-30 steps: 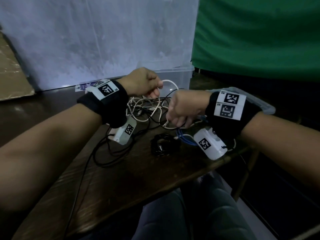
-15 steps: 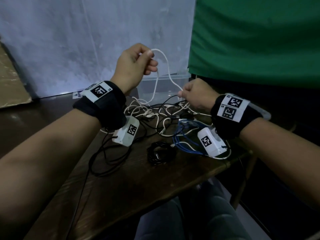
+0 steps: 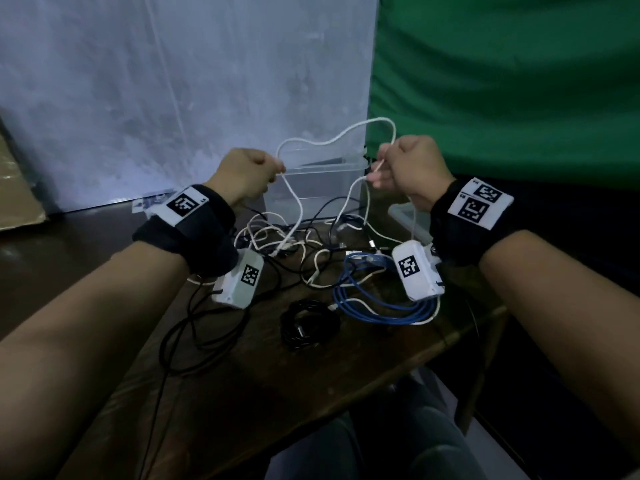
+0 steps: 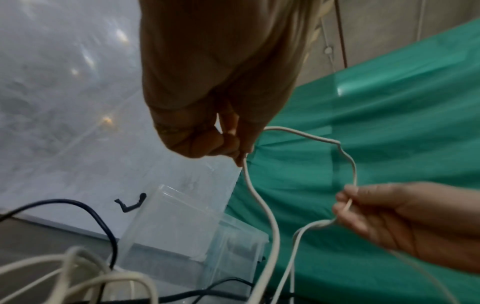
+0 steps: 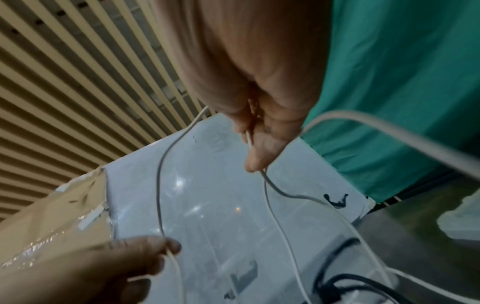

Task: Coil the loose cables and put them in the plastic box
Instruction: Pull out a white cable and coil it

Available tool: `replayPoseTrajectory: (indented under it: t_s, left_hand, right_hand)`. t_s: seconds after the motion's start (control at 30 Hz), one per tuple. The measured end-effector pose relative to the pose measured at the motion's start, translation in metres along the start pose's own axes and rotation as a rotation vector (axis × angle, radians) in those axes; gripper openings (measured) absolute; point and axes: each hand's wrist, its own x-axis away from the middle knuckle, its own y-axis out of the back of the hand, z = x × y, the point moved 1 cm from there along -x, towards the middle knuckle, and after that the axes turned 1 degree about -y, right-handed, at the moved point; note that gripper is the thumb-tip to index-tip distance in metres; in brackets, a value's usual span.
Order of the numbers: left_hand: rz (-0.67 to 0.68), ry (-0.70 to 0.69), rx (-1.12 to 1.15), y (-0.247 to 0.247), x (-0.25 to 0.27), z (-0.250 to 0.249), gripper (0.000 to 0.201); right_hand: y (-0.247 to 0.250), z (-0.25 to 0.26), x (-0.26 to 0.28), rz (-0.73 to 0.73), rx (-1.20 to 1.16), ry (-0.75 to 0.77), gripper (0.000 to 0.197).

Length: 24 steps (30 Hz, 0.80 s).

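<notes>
A white cable arches between my two raised hands above the table. My left hand pinches it at one side, and from there it hangs down into the tangle. My right hand pinches it at the other side, with further white strands dropping from the fingers. A clear plastic box stands open behind the hands. On the table lie tangled white and black cables, a blue cable and a coiled black cable.
The dark wooden table ends close on the right, past the blue cable. A clear lid lies under my right wrist. A pale board and green cloth stand behind. Cardboard leans at far left.
My left hand has come down and my right hand has risen and moved right. The white cable between them has been drawn out into a wider loop.
</notes>
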Motion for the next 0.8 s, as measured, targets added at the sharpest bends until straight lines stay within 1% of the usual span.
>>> replayPoseTrajectory:
  t_s: [0.07,0.17,0.2,0.27,0.33,0.37,0.4,0.43,0.5,0.57,0.63,0.67,0.7,0.8]
  left_hand:
    - [0.021,-0.011,-0.079,0.0,0.0,0.001,0.008]
    - [0.022,-0.129,-0.045,0.003,0.0,-0.012,0.037]
    - [0.045,-0.19,-0.045,0.002,0.003,-0.02,0.041]
    - [0.1,-0.297,-0.089,-0.005,0.009,-0.034,0.039]
    - [0.154,-0.383,-0.17,-0.017,0.014,-0.043,0.034]
    - [0.179,-0.417,-0.21,-0.024,0.013,-0.044,0.031]
    - [0.205,-0.437,-0.223,-0.03,0.011,-0.043,0.024]
    - [0.228,-0.432,-0.197,-0.034,0.01,-0.042,0.017]
    - [0.247,-0.408,-0.079,-0.039,0.007,-0.039,0.024]
    - [0.241,-0.416,0.062,-0.041,0.006,-0.038,0.027]
    - [0.207,-0.434,0.171,-0.041,0.007,-0.039,0.028]
    - [0.184,-0.438,0.218,-0.04,0.008,-0.041,0.028]
    - [0.16,-0.443,0.273,-0.039,0.008,-0.042,0.029]
    - [0.081,-0.422,0.43,-0.034,0.005,-0.045,0.029]
  right_hand:
    - [0.002,0.009,-0.003,-0.019,-0.04,0.061,0.023]
    - [0.003,0.013,-0.005,-0.009,0.127,0.126,0.023]
    - [0.003,0.013,-0.006,-0.003,0.172,0.134,0.022]
    - [0.002,0.012,-0.005,0.028,0.192,0.136,0.017]
    - [-0.001,0.011,-0.001,0.09,0.172,0.143,0.017]
    - [-0.003,0.011,0.001,0.12,0.168,0.153,0.018]
    - [-0.004,0.011,0.003,0.144,0.169,0.162,0.018]
    - [-0.005,0.01,0.004,0.161,0.173,0.166,0.018]
    - [-0.005,0.006,0.005,0.189,0.212,0.168,0.016]
    - [-0.002,-0.001,0.003,0.225,0.336,0.175,0.021]
    - [0.002,-0.01,-0.001,0.266,0.469,0.163,0.025]
    - [0.004,-0.013,-0.002,0.275,0.496,0.149,0.023]
    - [0.006,-0.017,-0.004,0.273,0.506,0.139,0.022]
    - [0.006,-0.024,-0.007,0.27,0.514,0.142,0.025]
